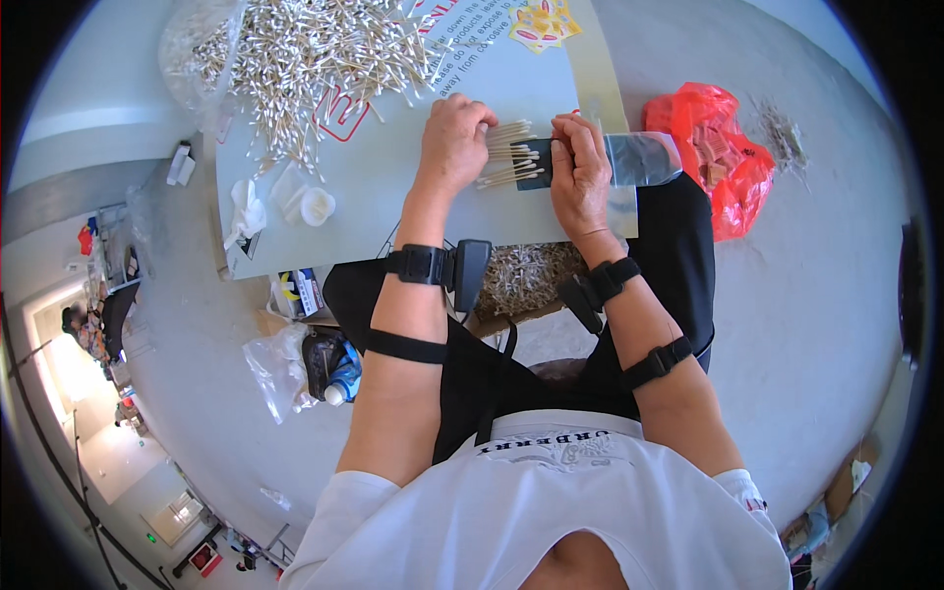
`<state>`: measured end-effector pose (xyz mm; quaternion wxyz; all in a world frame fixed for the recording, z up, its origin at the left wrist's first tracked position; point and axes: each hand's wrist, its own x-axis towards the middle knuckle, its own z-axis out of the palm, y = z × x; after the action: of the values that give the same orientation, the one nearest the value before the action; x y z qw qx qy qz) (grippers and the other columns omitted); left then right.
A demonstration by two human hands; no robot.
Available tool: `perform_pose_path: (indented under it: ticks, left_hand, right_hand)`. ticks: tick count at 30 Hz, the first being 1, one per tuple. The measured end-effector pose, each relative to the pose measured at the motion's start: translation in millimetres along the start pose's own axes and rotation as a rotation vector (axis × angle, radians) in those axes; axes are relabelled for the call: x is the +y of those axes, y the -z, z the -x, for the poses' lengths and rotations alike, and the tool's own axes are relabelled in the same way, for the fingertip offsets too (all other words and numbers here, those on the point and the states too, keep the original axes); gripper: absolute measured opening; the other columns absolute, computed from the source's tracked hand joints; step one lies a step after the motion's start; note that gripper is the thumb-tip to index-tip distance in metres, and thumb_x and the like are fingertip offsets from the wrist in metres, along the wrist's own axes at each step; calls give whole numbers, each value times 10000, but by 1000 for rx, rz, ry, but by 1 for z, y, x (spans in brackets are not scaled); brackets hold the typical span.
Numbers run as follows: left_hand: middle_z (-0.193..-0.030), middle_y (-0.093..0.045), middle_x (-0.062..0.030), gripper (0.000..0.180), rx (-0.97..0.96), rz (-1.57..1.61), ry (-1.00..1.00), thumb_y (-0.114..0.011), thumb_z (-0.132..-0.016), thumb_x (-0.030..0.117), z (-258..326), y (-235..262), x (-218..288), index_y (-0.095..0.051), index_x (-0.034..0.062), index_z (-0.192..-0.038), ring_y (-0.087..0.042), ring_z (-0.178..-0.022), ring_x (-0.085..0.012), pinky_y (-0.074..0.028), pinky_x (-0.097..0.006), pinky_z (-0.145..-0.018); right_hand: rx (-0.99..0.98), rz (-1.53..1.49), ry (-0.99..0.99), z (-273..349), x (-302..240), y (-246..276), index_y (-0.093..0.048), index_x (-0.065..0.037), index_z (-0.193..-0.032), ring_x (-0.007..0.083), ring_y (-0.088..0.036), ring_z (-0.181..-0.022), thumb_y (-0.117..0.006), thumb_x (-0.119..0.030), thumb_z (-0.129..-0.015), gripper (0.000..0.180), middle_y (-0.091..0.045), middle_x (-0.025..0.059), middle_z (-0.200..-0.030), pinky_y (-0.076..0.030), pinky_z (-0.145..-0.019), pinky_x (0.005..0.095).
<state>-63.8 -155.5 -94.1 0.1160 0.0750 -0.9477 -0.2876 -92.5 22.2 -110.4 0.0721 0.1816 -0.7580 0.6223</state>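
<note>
A loose row of cotton swabs [509, 154] lies on the table between my two hands, their right ends over the dark opening of a clear plastic sleeve. My left hand [455, 146] is at the left ends of these swabs, its fingers curled inward; its fingertips are partly hidden, so what they pinch is unclear. My right hand [582, 175] is closed over the plastic sleeve [644, 159], thumb and fingers bent together on it. The sleeve stretches out to the right past the table edge.
A big heap of cotton swabs [324, 64] spills from a clear bag at the far left. Crumpled white plastic and a small round white container [317, 206] lie nearer. A red bag [713, 157] sits on the right. Below the table's near edge stands a box of swabs [531, 275].
</note>
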Motion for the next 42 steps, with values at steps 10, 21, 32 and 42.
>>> perform_pose_path:
  ticks: [10, 21, 32, 42]
  left_hand:
    - [-1435, -431, -186, 398, 508, 556, 217, -448, -1023, 211, 43, -33, 27, -485, -18, -1346, -446, -1301, -304, -331, -387, -1101]
    - [-1393, -485, -190, 442, 572, 1169, 272, -444, -1036, 240, 29, -47, 50, -471, -65, -1354, -430, -1333, -268, -302, -405, -1151]
    - [-1574, -271, -157, 855, -65, -263, -79, -611, -861, 539, 53, -20, 41, -308, 62, -1502, -233, -1466, -313, -161, -512, -1184]
    - [-1584, -220, -192, 770, 37, -88, -12, -536, -946, 468, 61, -27, 41, -249, 43, -1521, -209, -1474, -319, -144, -491, -1189]
  right_hand:
    - [31, -224, -76, -8, 6, -15, -583, 13, -1222, 276, -569, -1176, -509, -100, -1000, 260, -571, 162, -1321, -427, -1014, 328]
    - [-14, -518, -308, -13, 17, -11, -550, 64, -1284, 179, -518, -1226, -486, -134, -1028, 330, -549, 134, -1333, -412, -1074, 314]
    - [-566, 356, 303, -35, 0, 48, -609, -81, -1248, 301, -466, -1311, -713, -30, -753, 509, -564, 79, -1351, -400, -1087, 400]
    - [-387, 54, 68, -14, 2, 38, -601, -57, -1249, 271, -476, -1311, -650, 29, -805, 455, -562, 104, -1353, -386, -1090, 367]
